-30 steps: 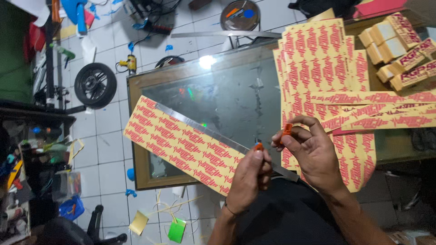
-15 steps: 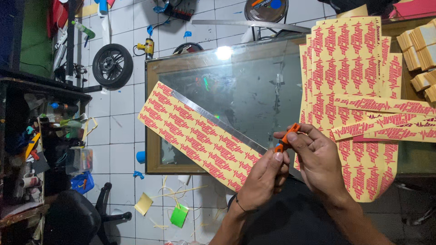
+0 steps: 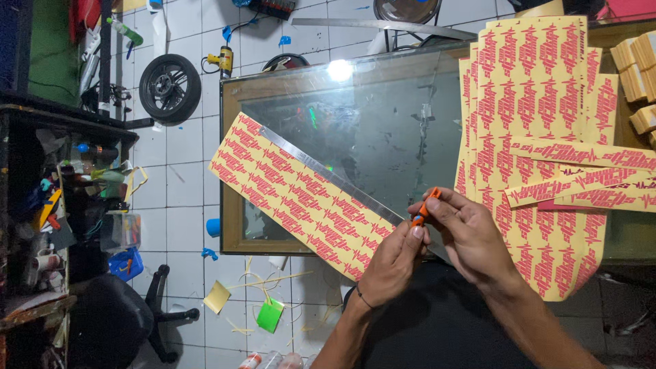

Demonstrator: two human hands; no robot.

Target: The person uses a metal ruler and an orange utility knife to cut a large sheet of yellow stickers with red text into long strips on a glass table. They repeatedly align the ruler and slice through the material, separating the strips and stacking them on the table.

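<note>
Cutter (image 3: 425,208), orange, probably a small knife: we pinch it between both hands, left hand (image 3: 393,263) fingers and right hand (image 3: 471,236) fingers clamped on it, sticker strip (image 3: 301,195) at 9 o'clock.

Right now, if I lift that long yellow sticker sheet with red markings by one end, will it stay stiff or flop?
The long yellow sticker sheet with red markings looks thin and paper-like, so it would probably droop. It overhangs the glass tabletop at an angle, so a light push might slide it off. The metal ruler lying along its edge probably helps pin it down.
</note>
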